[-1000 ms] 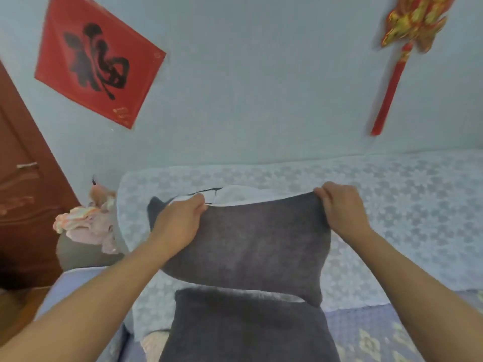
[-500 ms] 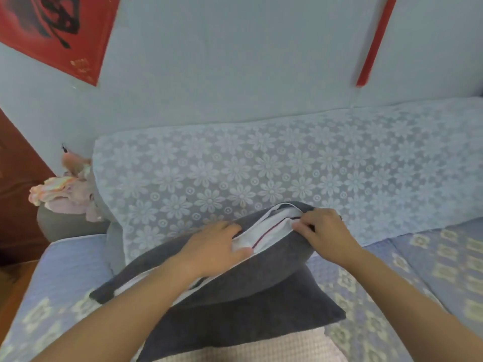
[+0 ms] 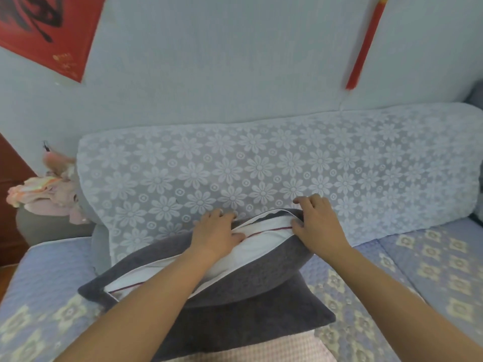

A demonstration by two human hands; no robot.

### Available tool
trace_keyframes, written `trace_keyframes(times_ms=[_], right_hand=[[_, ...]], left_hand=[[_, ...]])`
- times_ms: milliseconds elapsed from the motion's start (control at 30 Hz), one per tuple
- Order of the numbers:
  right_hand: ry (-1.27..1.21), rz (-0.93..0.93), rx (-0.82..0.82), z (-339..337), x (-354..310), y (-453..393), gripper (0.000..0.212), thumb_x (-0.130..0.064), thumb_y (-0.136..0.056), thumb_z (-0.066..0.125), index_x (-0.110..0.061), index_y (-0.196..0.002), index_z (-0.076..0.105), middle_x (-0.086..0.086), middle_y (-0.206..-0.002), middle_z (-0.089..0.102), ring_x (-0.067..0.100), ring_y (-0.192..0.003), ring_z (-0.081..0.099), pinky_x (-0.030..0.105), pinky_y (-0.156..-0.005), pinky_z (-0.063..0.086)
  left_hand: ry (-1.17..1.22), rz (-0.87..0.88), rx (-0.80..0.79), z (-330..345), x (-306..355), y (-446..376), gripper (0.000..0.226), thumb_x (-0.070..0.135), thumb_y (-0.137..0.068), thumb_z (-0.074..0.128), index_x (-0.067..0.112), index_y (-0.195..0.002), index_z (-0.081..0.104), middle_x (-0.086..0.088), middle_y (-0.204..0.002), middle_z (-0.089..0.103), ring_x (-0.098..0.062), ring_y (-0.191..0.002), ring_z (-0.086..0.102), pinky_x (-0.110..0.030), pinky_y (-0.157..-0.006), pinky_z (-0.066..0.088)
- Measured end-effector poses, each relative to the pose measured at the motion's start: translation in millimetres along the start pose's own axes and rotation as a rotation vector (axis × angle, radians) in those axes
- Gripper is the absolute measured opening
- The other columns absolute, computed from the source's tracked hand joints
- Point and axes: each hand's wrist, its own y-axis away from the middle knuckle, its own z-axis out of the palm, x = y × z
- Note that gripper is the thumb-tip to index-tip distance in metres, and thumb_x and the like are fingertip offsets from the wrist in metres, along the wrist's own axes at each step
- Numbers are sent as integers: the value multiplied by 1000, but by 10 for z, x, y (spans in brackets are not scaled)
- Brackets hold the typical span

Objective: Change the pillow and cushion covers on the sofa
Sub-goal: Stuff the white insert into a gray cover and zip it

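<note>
Head view: grey cover (image 3: pixel 261 273) holds white pillow (image 3: pixel 251 246) inside.

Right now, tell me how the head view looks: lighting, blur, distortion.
Head view: soft, even, bluish light with no glare and only faint shadow under the top grey pillow; wide-angle bending curves the sofa backrest and stretches the forearms at the bottom edge; the left hand, right hand and white insert are fairly sharp; the pink cloth looks slightly smeared.
</note>
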Motion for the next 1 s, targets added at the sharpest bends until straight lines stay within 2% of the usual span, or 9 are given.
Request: trace_keyframes(times_ms=[100,200,333,467,633,800,867,933,1000], right_hand=[[134,4,-8,45,-15,-84,35,-16,-78,72,-13,-112,66,7,-93,58,29,-86,54,41,-67,49],[73,-26,146,3,-146,-119,15,-3,-82,68,-10,-94,73,4,-77,56,27,-74,53,37,-57,44],[4,29,317,-56,-195,-151,19,4,-83,66,-8,-95,75,4,-71,49,25,-68,48,35,-51,41],[22,134,249,169,-51,-52,14,4,-86,64,-3,-93,74,11,-74,51,30,-70,47,40,-57,44],[35,241,156,110,-26,-68,23,-1,-92,51,-5,-102,72,16,-80,60,36,-75,52,44,-64,46],[-151,259,446,-810,-239,-655,23,-8,-98,43,-8,-90,64,9,-78,56,31,-70,49,39,-64,38],[-56,224,501,-855,-246,-678,15,-1,-87,52,-11,-80,59,8,-65,51,31,-61,46,39,-60,36],[16,154,146,-607,-236,-600,16,4,-77,57,-10,-82,61,12,-64,59,35,-62,57,40,-62,45],[-24,214,33,-432,-196,-636,18,0,-84,54,-10,-93,65,11,-74,65,34,-68,61,35,-61,42]], left_hand=[[243,-82,-135,-23,-157,-12,70,67,-86,61,28,-143,50,0,-140,55,-24,-127,52,-41,-105,45],[328,-101,-30,-137,-364,31,45,57,-91,62,27,-125,66,4,-124,66,-18,-111,62,-33,-93,50],[267,-136,-24,-282,-858,209,20,35,-96,61,32,-112,73,5,-112,69,-20,-105,64,-32,-87,51],[-119,-214,267,-233,-1395,590,19,18,-93,56,24,-103,72,-4,-97,59,-30,-95,62,-38,-71,50],[-154,-200,535,-502,-1410,775,17,11,-95,56,18,-104,68,-8,-95,70,-35,-81,67,-36,-60,41],[-92,-120,719,-1222,-1214,609,32,14,-101,46,26,-123,66,-10,-106,73,-38,-91,67,-44,-74,52],[-100,-103,643,-1281,-1386,577,32,20,-102,43,30,-124,64,-7,-113,71,-36,-95,67,-42,-76,51],[-202,-183,332,-1215,-1452,492,28,29,-101,39,35,-118,60,-5,-119,69,-31,-101,66,-37,-76,46],[-282,-180,267,-1069,-1379,378,23,33,-101,41,35,-114,59,-1,-114,68,-26,-101,66,-35,-79,48]])
